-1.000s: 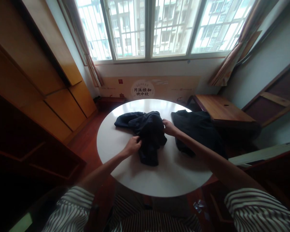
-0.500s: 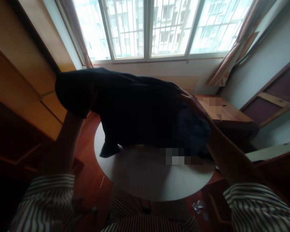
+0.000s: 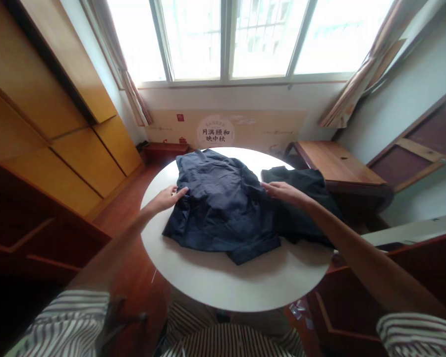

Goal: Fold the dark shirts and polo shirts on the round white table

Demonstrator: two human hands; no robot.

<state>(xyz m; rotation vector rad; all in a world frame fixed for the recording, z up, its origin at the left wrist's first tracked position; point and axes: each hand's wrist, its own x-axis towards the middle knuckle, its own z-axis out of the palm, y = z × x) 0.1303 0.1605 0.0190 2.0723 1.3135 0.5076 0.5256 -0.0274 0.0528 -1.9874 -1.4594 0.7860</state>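
A dark navy shirt (image 3: 219, 198) lies spread and wrinkled on the round white table (image 3: 223, 285). At its left edge my left hand (image 3: 167, 197) pinches the cloth between thumb and fingers. My right hand (image 3: 282, 191) grips the shirt's right edge with its fingertips. Beside it, partly under my right hand and forearm, is a second, darker garment (image 3: 301, 213), lying flatter; the shirt overlaps or touches its left side, I cannot tell which.
To the right stands a wooden desk (image 3: 342, 163), with a framed wooden panel (image 3: 423, 136) against the wall. Yellow cabinets (image 3: 85, 158) line the left side. A printed board (image 3: 245, 126) stands under the window. Clear plastic bits (image 3: 298, 310) lie on the floor near the table.
The shirt was held up in the air between both hands, hiding much of the table. It is now down on the tabletop, and my hands have lowered with it.
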